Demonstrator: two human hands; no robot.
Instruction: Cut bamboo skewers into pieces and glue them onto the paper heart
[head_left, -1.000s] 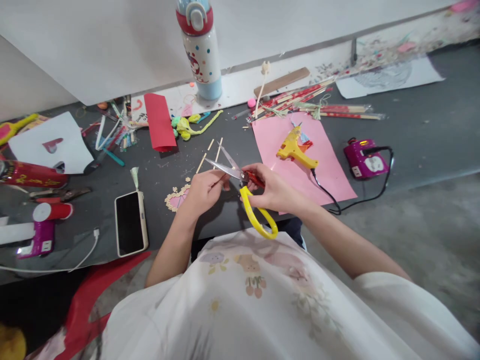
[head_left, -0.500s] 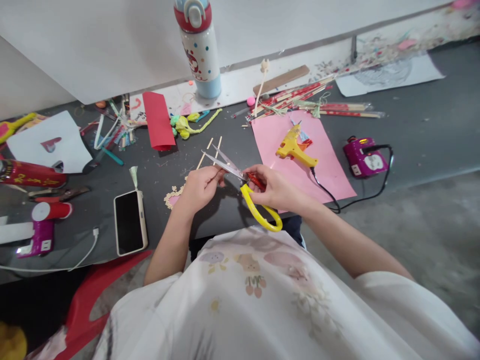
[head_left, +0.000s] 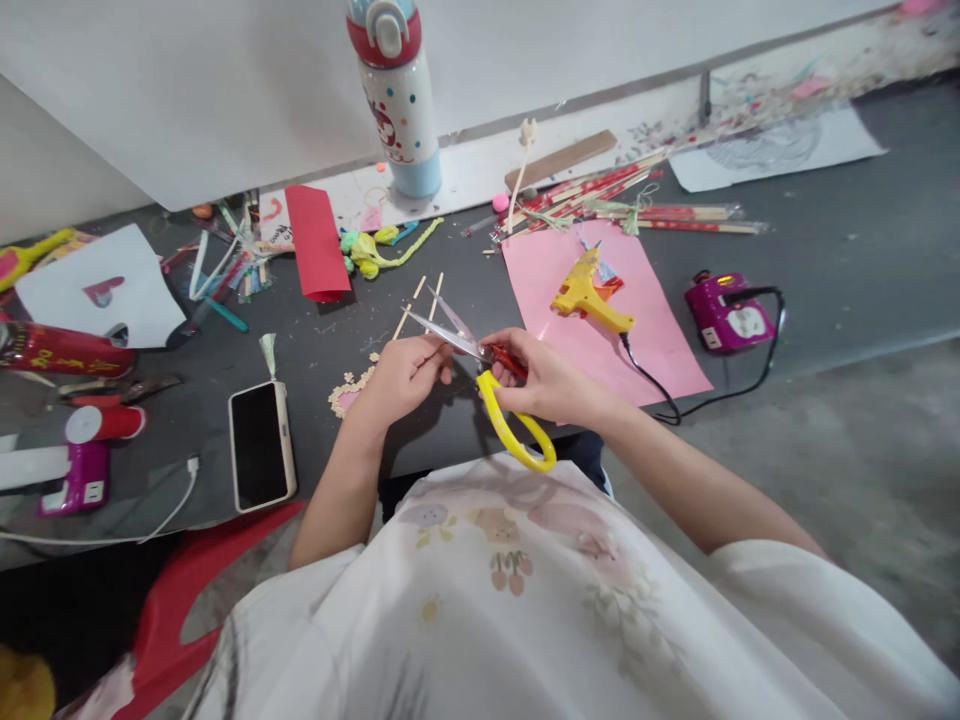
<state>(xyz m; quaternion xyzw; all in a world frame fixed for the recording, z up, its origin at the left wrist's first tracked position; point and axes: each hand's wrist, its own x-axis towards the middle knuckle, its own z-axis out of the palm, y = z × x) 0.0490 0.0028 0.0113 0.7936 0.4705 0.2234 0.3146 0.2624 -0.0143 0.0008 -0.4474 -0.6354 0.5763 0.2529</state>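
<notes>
My right hand (head_left: 544,378) holds scissors (head_left: 516,428) with yellow handles, also with something red in its grasp. The blades are parted and point up and left, their lower part beside my left hand's fingertips. My left hand (head_left: 410,378) is closed in a pinch; whatever it grips is too small to make out. Just beyond the hands, thin wooden sticks (head_left: 409,307) lie on the dark table. A piece edged with small beige bits (head_left: 346,392) is partly hidden by my left hand.
A glue gun (head_left: 589,294) lies on pink paper (head_left: 651,335), its cord running to a purple power block (head_left: 729,315). A phone (head_left: 262,445) is at the left, a bottle (head_left: 401,120) behind. Red paper (head_left: 317,243) and wrapped sticks (head_left: 592,195) lie farther back.
The scissors and my right hand have shifted slightly left, with the handles tilting a little downward. My left hand has stayed nearly in place.
</notes>
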